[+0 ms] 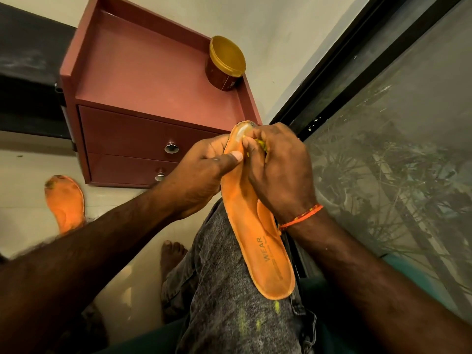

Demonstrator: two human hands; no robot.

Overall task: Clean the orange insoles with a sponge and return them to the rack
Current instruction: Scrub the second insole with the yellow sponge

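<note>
Head view shows the flat orange foam insole [255,233] lying along your near knee. Your left hand [204,169] pinches its far toe edge; your right hand [278,169] clenches a yellow sponge [263,146] there. It looks light and bendy, so support its middle.

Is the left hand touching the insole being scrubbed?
Touching. The head view shows the left hand gripping the insole near its toe, thumb pressed on the orange surface.
</note>
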